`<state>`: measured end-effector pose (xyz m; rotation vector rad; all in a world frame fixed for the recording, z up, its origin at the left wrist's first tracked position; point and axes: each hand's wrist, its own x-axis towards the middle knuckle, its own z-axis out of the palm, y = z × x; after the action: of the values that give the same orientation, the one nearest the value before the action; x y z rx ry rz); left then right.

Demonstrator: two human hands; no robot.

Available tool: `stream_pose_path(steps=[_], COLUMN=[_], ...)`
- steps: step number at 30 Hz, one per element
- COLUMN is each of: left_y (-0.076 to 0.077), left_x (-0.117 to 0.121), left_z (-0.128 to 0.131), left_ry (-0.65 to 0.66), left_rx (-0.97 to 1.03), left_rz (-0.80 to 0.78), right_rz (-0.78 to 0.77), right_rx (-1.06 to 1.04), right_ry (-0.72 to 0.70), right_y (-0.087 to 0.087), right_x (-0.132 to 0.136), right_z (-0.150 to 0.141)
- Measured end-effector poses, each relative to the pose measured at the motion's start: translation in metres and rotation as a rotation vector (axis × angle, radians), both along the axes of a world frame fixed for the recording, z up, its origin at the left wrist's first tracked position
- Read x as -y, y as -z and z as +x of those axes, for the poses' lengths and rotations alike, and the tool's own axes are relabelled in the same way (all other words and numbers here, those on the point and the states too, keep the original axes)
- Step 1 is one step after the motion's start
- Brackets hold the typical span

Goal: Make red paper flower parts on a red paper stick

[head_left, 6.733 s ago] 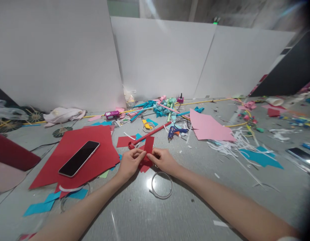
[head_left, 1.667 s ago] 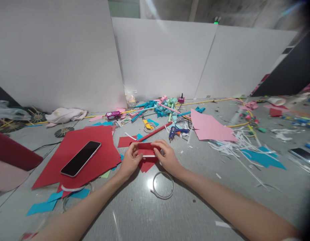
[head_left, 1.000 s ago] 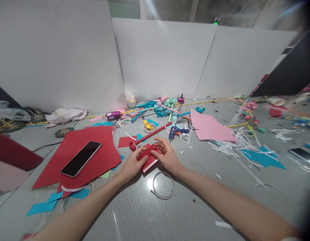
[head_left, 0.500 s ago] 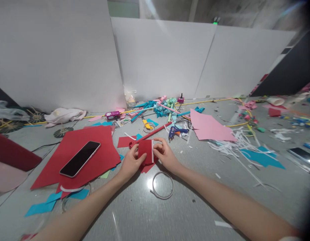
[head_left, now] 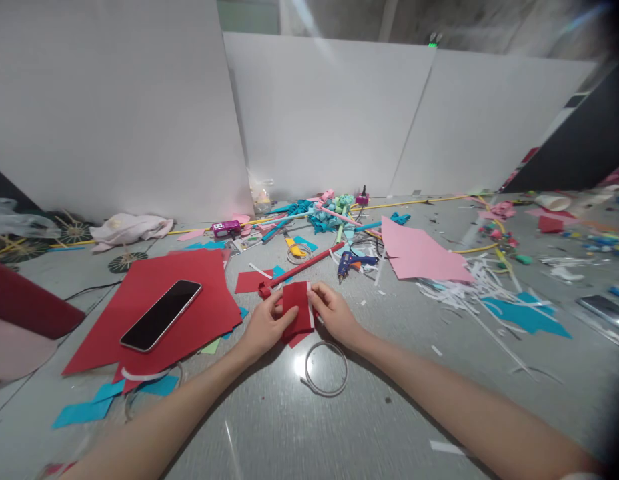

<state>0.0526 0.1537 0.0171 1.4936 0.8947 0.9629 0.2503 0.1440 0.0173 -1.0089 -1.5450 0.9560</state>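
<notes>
Pinching a folded red paper piece at opposite edges, my left hand and right hand are gripping something seemingly light, thin, easily creased.

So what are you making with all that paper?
Both hands hold one small red paper piece just above the grey table: the left hand pinches its left edge, the right hand its right edge, where a white strip shows. A white tape ring lies just below, and a phone rests on a big red sheet.
</notes>
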Motion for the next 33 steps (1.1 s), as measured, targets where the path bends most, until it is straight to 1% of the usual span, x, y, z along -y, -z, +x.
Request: stream_pose_path(steps=[3, 5, 6, 8, 10, 13, 18, 21, 24, 26, 30, 33], left_y=[-0.001, -0.002, -0.002, -0.004, -0.005, -0.004, 0.001, 0.003, 0.004, 0.003, 0.000, -0.003], left_x=[0.001, 0.001, 0.000, 0.000, -0.001, -0.002, -0.003, -0.003, -0.002, -0.001, 0.003, 0.007], left_z=[-0.002, -0.004, -0.005, -0.006, -0.005, -0.002, 0.000, 0.000, -0.001, -0.002, -0.002, -0.001], left_ry=[0.078, 0.106, 0.087, 0.016, -0.031, -0.069, -0.095, -0.104, -0.126, -0.145, -0.157, -0.154], left_rx=[0.173, 0.236, 0.232, 0.159, 0.071, -0.003, -0.071, -0.062, -0.068, -0.098, -0.211, -0.320], left_rz=[-0.107, -0.147, -0.142, -0.082, -0.012, -0.004, 0.007, -0.007, 0.015, 0.063, 0.196, 0.308], right_rz=[-0.014, 0.006, 0.025, 0.073, 0.127, 0.198, 0.297, 0.414, 0.549, 0.595, 0.592, 0.582], right_rx=[0.016, 0.111, 0.175, 0.301, 0.387, 0.424, 0.394, 0.408, 0.431, 0.453, 0.449, 0.419], right_ry=[-0.018, -0.073, -0.106, -0.145, -0.123, -0.018, 0.183, 0.238, 0.206, 0.161, 0.102, 0.082], right_y=[0.001, 0.001, 0.001, -0.001, -0.002, -0.002, -0.001, -0.001, -0.001, -0.001, 0.001, 0.003], right_x=[-0.001, 0.000, 0.001, 0.004, 0.007, 0.008, 0.006, 0.007, 0.011, 0.014, 0.015, 0.015], right_z=[0.001, 0.000, 0.000, -0.001, -0.003, -0.003, 0.000, 0.000, 0.000, 0.000, 0.000, 0.000])
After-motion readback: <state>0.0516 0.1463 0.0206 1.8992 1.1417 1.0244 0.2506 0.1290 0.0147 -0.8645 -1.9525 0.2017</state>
